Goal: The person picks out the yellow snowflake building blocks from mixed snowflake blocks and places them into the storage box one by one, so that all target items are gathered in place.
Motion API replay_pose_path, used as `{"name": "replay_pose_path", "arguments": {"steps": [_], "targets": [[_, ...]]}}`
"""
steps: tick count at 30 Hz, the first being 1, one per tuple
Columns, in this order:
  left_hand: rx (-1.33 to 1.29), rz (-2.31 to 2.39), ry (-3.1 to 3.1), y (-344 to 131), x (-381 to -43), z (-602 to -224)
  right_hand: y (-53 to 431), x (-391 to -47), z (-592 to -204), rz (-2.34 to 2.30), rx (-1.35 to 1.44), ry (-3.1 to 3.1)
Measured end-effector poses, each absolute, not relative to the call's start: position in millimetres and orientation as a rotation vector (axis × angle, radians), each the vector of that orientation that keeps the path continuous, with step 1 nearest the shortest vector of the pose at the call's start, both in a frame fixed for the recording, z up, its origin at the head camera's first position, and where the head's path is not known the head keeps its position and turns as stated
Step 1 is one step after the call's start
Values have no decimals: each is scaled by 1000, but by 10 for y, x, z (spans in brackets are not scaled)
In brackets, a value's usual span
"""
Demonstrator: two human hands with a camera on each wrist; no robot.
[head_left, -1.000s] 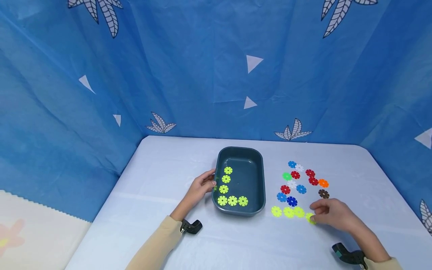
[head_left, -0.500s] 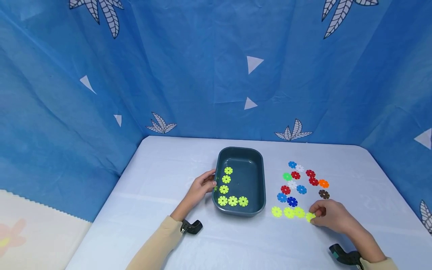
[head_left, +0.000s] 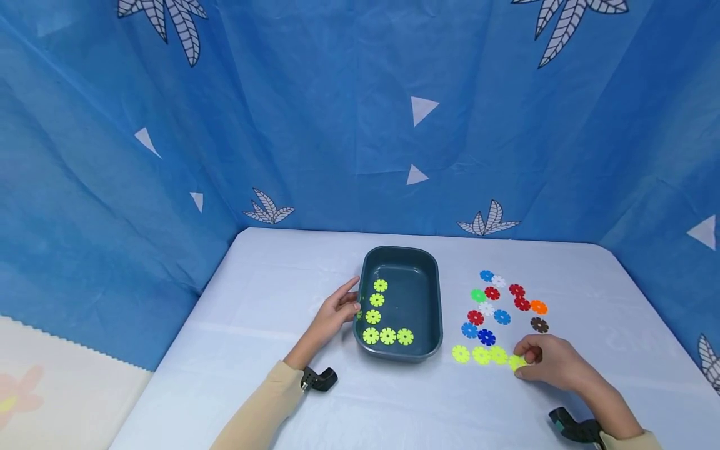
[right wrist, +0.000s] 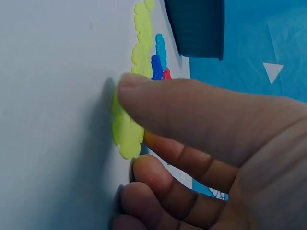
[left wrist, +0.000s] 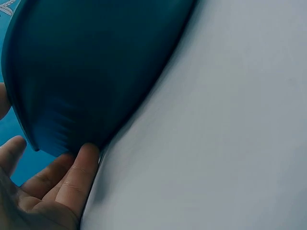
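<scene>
In the head view, my right hand (head_left: 554,362) pinches a yellow snowflake disc (head_left: 516,363) between thumb and fingers at the right end of a row of yellow discs (head_left: 482,355) on the table. The right wrist view has the thumb (right wrist: 163,98) covering part of that disc (right wrist: 127,136), which lies flat. My left hand (head_left: 333,314) touches the left side of a dark teal tray (head_left: 424,359) with mostly straight fingers. Fingertips of the left hand (left wrist: 53,191) meet the tray's outer wall (left wrist: 91,72) in the left wrist view. Yellow discs (head_left: 387,335) form an L inside the tray.
Beyond the row lie loose discs: red (head_left: 492,293), blue (head_left: 486,337), white (head_left: 498,282), green (head_left: 478,295), orange (head_left: 539,307) and brown (head_left: 539,325). A blue patterned cloth (head_left: 360,125) hangs behind the white table (head_left: 270,275).
My right hand has moved slightly left, its thumb and finger closing on the yellow disc, which has shifted slightly toward the row. The left index finger has lifted a little; the tray has stayed put.
</scene>
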State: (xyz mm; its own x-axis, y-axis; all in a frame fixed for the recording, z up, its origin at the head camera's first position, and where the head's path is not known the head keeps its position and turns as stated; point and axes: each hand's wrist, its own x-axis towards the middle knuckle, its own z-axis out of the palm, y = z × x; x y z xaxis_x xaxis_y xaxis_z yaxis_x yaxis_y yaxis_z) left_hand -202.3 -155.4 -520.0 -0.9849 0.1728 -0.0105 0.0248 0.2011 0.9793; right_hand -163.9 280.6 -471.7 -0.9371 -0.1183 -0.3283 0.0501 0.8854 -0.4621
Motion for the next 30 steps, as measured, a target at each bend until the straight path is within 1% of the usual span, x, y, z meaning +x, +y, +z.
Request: {"name": "replay_pose_path", "arguments": {"steps": [7,14,30], "targets": [[270,1874,2399,-1547,-2027,-5231,2802,-1645,-4724,-659,-57,2699],[205,1904,2344,-1543,-2030,-5214,2783,-1658,-4709,-632,-33,2682],[186,1899,2352,-1538,-2016,-5208,2775,-1627,-4760,-680,-72,2703]]}}
